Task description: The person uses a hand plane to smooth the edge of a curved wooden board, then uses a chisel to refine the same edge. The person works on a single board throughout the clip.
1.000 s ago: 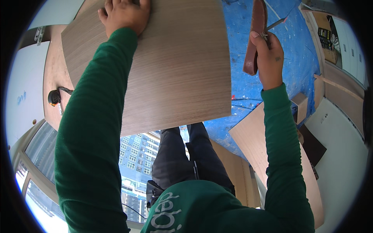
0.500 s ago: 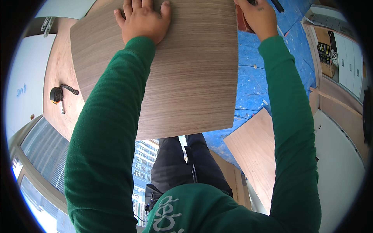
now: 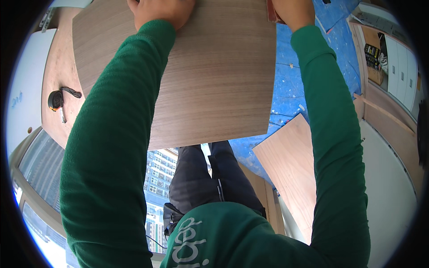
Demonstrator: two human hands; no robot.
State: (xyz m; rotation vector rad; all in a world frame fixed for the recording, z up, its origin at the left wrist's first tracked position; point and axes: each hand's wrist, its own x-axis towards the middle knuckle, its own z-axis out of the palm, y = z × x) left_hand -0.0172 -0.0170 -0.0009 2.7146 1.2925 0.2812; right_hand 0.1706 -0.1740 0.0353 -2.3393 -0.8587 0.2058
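Observation:
A wood-grain board (image 3: 219, 80), grey-brown with a straight near edge, lies in front of me. On its far left part rests my left hand (image 3: 163, 12), pressed down flat; the top edge of the picture cuts off most of its fingers. Beyond the board's right edge, my right hand (image 3: 295, 11) is closed round a reddish-brown block (image 3: 271, 12), seen only in part along that edge. What kind of block it is does not show clearly. The fingertips of this hand are out of the picture.
A black tape measure (image 3: 56, 100) lies on the pale wooden surface (image 3: 56, 73) at left. Blue floor sheeting (image 3: 292, 85) spreads to the right, with a loose plywood piece (image 3: 286, 156) on it. White cabinet doors (image 3: 402, 73) stand far right; a window (image 3: 42, 156) is at lower left.
The view has shifted, so the board's near edge sits higher. Both hands have moved farther away toward the top edge; the right one keeps the block along the board's edge.

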